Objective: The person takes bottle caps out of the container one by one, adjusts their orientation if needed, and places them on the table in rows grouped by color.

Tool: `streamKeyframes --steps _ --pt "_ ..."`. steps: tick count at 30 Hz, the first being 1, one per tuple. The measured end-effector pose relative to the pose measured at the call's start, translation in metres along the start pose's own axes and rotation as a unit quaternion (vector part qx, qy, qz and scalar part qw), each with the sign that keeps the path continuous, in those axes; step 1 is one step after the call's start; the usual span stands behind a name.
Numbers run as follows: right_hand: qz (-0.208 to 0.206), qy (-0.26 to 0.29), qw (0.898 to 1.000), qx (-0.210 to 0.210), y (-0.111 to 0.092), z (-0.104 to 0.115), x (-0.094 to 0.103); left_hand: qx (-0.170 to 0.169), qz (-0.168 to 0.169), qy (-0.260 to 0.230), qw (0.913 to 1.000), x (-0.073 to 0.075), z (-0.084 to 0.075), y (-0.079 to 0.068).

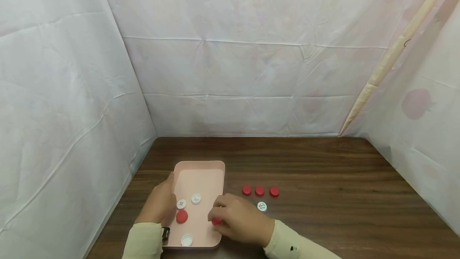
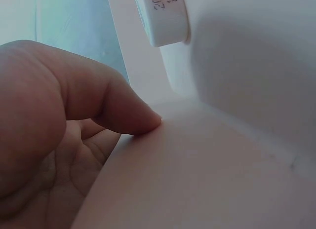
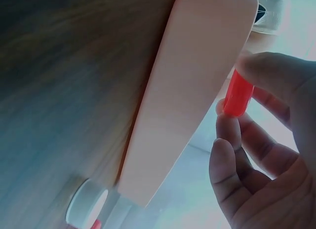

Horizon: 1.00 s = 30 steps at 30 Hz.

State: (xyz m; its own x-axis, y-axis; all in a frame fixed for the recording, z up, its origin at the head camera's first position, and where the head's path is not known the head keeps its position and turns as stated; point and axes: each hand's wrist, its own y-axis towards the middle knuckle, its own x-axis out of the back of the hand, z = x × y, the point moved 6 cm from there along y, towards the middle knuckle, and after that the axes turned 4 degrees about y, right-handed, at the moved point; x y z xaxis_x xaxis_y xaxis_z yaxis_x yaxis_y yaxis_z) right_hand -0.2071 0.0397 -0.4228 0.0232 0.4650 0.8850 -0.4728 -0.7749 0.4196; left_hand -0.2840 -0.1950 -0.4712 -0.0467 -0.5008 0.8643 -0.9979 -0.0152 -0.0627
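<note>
My left hand (image 1: 159, 201) grips the left wall of a shallow pink tray (image 1: 203, 181), its thumb (image 2: 133, 110) over the rim in the left wrist view. Between thumb and fingertips, my right hand (image 1: 244, 219) pinches a red bottle cap (image 3: 238, 94) above the tray's right wall. Inside the tray lie a red cap (image 1: 181, 216) and three white caps: one (image 1: 181, 204) near the left wall, another (image 1: 196, 198) further in, and a third (image 1: 187, 240) at the near end. The left wrist view shows a white cap (image 2: 168, 19) with printed digits.
On the dark wood table (image 1: 316, 179), right of the tray, three red caps (image 1: 260, 190) form a row. A white cap (image 1: 262, 206) with dark print lies just in front of them. White cloth walls (image 1: 230, 71) stand behind and on both sides.
</note>
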Motion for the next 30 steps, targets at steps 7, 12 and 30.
streamKeyframes --steps 7,12,30 --pt "-0.01 -0.002 1.0 -0.004 -0.007 -0.005 0.003 0.001 0.001 -0.001 1.0 -0.001 0.001 0.0" --pt "-0.022 -0.004 1.0 -0.002 -0.012 -0.007 0.006 0.002 0.003 -0.008 1.0 -0.001 0.002 0.001" --pt "-0.045 -0.014 0.999 -0.01 -0.034 -0.022 0.018 -0.006 0.009 0.003 0.9999 0.001 0.0 0.001"
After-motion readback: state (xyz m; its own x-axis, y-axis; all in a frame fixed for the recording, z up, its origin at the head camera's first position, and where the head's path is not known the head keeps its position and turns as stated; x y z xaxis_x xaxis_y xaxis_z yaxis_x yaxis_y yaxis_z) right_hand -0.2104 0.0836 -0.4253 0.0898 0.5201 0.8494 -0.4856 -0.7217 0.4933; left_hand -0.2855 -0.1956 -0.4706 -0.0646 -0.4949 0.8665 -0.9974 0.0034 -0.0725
